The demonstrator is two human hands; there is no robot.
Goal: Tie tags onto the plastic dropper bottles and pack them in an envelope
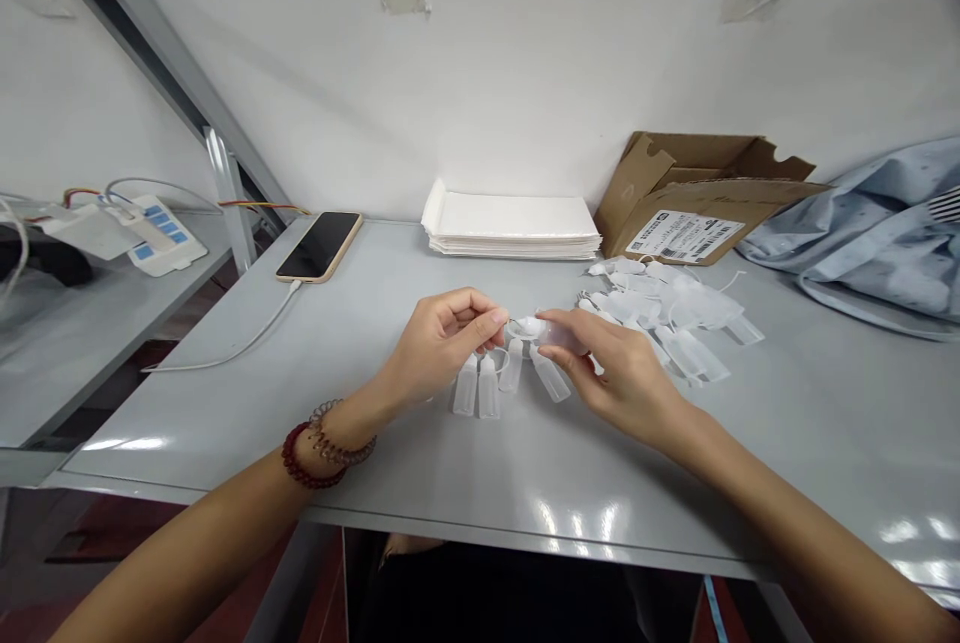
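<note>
Left hand (454, 333) is bringing thumb and forefinger together in a pinch, right at the nozzle end of a small translucent bottle (553, 335); whether anything thin is sitting between those tips, I cannot tell. Right hand (611, 363) is clamping that bottle by its body, just above the grey table (420, 483), nozzle pointing left, probably so that the tip is staying free for the other fingers. Hands are facing each other, near but apart.

Four similar bottles (487, 393) are lying just below, on the near side; a larger heap (697, 308) is spreading to the right, presumably within easy reach. White stack (517, 218) and open carton (686, 213) are standing at the far wall, likely leaving the near surface for handwork. Phone (320, 246) is lying far left, cable attached.

Right fingers are hiding much of the held bottle; carton's inside is staying mostly unseen, its label print too small for reading; blue cloth (870, 233) is running off the right edge
</note>
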